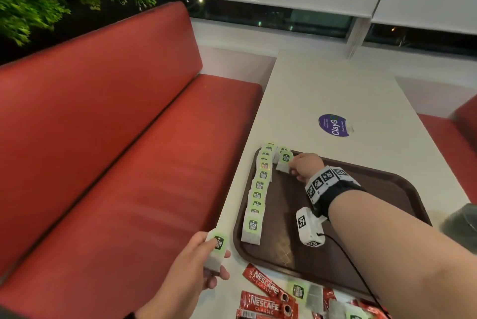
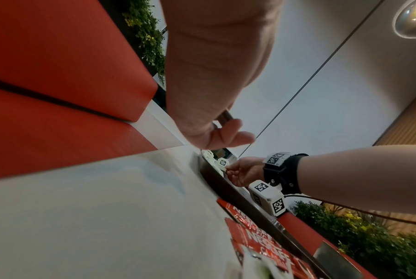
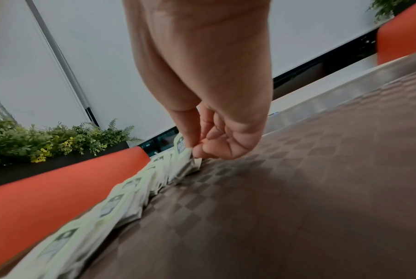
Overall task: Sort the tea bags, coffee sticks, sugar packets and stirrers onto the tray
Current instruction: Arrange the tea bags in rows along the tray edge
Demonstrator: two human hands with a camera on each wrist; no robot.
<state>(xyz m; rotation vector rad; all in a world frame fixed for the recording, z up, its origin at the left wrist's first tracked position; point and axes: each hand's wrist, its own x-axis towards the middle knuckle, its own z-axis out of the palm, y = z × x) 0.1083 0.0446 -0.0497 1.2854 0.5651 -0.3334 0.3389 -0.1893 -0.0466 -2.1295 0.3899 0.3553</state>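
- The right hand (image 1: 304, 166) reaches over the far left corner of the dark brown textured plastic tray (image 1: 387, 215); its thumb and fingertips pinch the edge of a green-tagged paper tea bag (image 1: 284, 161), which leans just ahead of the knuckles, its lower edge down at the tray floor.
- Just left of that hand, a row of green-tagged tea bags (image 1: 256, 197) runs along the tray's left rim, each overlapping the next, from the far corner back toward the person.
- A white marker-printed camera box (image 1: 308, 227) hangs under the right wrist, over the tray floor.
- The left hand (image 1: 198, 264) is off the tray, at the white desk (image 1: 322, 91) edge beside the tray's near left corner; its thumb and curled fingers grip 1 more green-tagged tea bag (image 1: 216, 249), tag end up.
- Right of the left hand, on the desk in front of the tray's near rim, lie red Nescafe coffee sticks (image 1: 265, 298), with more loose tea bags (image 1: 307, 293) mixed among them.
- Beyond the right hand, well apart from the tray, a round purple sticker (image 1: 333, 125) sits on the desk.
- A red cushioned bench seat (image 1: 103, 151) runs along the left hand's side.
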